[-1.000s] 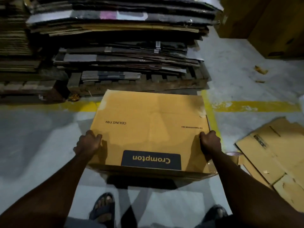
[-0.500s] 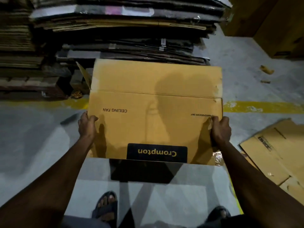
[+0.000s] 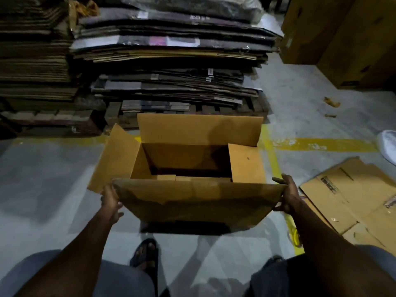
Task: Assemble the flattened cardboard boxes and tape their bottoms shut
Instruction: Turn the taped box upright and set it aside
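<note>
A brown cardboard box [image 3: 192, 202] is held above the floor with its open top facing me and all top flaps spread outward. Its dark inside shows folded bottom flaps. My left hand [image 3: 111, 202] grips the box's near left corner, below the near flap's left end. My right hand [image 3: 288, 197] grips the near right corner, thumb on the flap's edge. The lower part of the box's near wall is in shadow.
A pallet [image 3: 192, 112] with tall stacks of flattened cartons [image 3: 171, 54] stands just behind the box. More flattened cardboard [image 3: 353, 200] lies on the floor at right. Large brown boxes [image 3: 347, 39] stand at the back right. Yellow floor lines [image 3: 321, 144] cross the grey floor. My sandalled feet are below.
The box has been turned from its printed side facing me to its open top facing up, and its flaps have fallen open. Both hands kept hold at the corners.
</note>
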A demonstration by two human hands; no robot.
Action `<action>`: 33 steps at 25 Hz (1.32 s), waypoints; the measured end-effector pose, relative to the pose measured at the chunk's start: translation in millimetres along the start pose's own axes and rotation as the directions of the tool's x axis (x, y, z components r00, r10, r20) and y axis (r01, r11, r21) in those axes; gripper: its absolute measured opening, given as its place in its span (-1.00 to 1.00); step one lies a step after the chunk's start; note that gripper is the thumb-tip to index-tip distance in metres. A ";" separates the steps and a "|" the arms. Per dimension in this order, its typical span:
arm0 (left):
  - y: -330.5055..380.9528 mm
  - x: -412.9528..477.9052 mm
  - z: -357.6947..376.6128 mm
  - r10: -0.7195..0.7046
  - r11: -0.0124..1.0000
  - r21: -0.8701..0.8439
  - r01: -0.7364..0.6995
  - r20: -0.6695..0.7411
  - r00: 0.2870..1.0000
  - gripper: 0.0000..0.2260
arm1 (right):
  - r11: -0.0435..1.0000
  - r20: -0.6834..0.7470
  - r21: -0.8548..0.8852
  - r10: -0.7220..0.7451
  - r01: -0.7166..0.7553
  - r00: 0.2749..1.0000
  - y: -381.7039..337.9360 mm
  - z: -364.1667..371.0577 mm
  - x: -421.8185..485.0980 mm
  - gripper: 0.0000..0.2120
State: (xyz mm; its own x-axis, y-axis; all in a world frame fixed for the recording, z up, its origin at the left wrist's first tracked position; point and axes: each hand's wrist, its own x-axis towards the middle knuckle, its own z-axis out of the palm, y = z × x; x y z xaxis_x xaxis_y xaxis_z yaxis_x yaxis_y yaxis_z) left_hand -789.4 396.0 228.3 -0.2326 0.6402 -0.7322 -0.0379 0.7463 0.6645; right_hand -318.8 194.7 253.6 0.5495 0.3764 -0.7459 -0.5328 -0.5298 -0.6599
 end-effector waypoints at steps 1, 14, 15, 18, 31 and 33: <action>-0.1 -6.5 -4.7 0.017 1.000 -0.021 -0.018 -0.055 0.998 -0.41 | 1.000 0.020 0.000 -0.008 0.008 1.000 0.6 -1.3 -5.4 -0.58; -3.5 -61.5 -12.0 0.567 0.603 0.679 -0.419 0.005 0.824 -0.73 | 0.686 -0.039 -0.685 -0.372 0.246 0.928 27.0 -17.0 -45.4 -0.63; -6.9 -67.2 -14.4 0.548 0.520 0.742 -0.423 0.090 0.832 -0.72 | 0.625 -0.008 -0.740 -0.376 0.247 0.927 30.6 -15.8 -50.1 -0.59; -21.4 -78.2 -25.2 0.418 0.236 0.907 -0.349 0.230 0.879 -0.58 | 0.595 0.008 -0.776 -0.321 0.208 0.947 41.4 -14.2 -63.1 -0.55; -20.9 -81.9 -1.0 0.512 0.002 0.785 -0.619 0.531 0.675 0.11 | 0.069 0.496 -0.864 -0.046 0.498 0.867 35.7 -0.5 -61.2 -0.36; -21.6 -74.9 2.3 0.648 0.107 0.816 -0.568 0.376 0.662 -0.06 | 0.065 0.496 -0.865 -0.037 0.497 0.868 34.1 1.4 -56.4 -0.37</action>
State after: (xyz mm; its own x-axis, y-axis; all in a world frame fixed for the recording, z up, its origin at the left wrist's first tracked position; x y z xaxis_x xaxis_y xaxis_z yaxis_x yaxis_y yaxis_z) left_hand -769.0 332.3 268.4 0.1869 0.9762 -0.1105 0.9210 -0.1350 0.3654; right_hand -368.9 156.4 273.1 0.1776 0.7232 -0.6674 0.7951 -0.5050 -0.3357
